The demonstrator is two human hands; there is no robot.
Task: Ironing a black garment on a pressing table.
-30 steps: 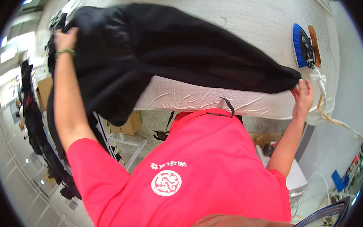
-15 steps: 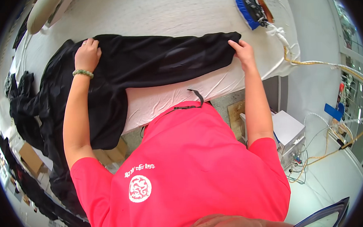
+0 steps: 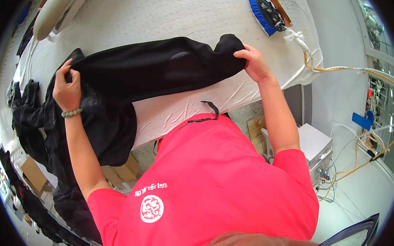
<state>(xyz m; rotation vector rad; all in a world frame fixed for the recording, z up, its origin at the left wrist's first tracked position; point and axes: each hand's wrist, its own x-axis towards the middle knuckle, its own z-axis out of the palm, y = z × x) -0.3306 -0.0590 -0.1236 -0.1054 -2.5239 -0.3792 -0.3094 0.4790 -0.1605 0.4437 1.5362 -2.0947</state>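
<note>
A black garment [image 3: 94, 124] lies over the white-covered table [image 3: 161, 120], one long sleeve [image 3: 158, 65] stretched out to the right. My right hand [image 3: 257, 65] grips the cuff end of this sleeve, thumb on top and the other fingers hidden behind the cloth. The cuff end is raised and curls over in a rounded fold. Near the shoulder, my left hand [image 3: 67, 89], with a bead bracelet on its wrist, pinches the fabric between bent fingers. The garment's body hangs over the table's near edge at the left.
An iron [image 3: 265, 14] with a blue sole cover and wooden handle rests at the table's far right, its wrapped hose [image 3: 332, 68] running right. A padded pressing arm [image 3: 51, 19] juts in at the far left. Below right stands a white box [image 3: 316, 143] beside loose cables.
My left hand has shifted left and a little nearer, taking a pinch of the fabric. My right hand has moved slightly left; the cuff end has lifted and bunched.
</note>
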